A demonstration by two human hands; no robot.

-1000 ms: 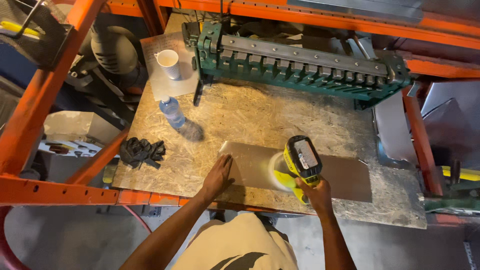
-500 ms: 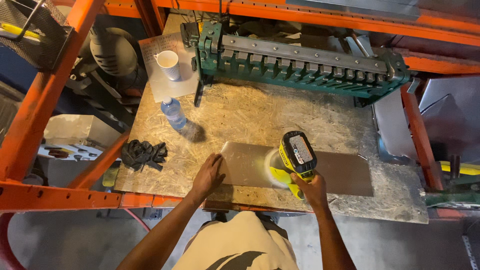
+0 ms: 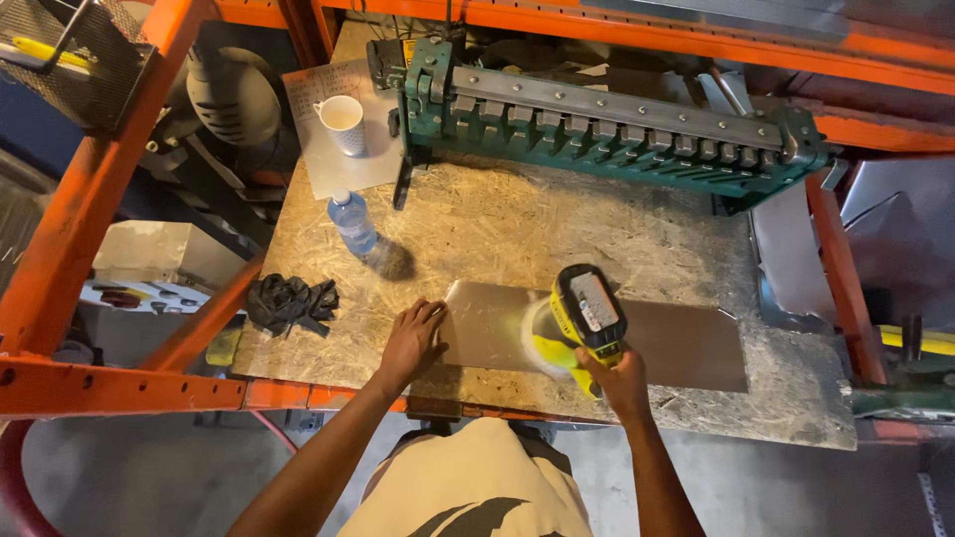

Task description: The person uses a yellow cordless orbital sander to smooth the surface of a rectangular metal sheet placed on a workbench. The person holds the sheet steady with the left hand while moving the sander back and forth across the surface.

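bare metal, a flat sheet (image 3: 686,348) lying on the chipboard bench top (image 3: 557,229), near its front edge. the left hand (image 3: 410,340) presses flat on the sheet's left end, fingers spread and gripping nothing. the right hand (image 3: 619,378) is wrapped tight around the handle of a yellow sander (image 3: 575,323), its pad down on the sheet just right of the left hand. green sheet bender (image 3: 617,129) at the back; water bottle (image 3: 352,221), white cup (image 3: 343,123) and black gloves (image 3: 290,301) off to the left.
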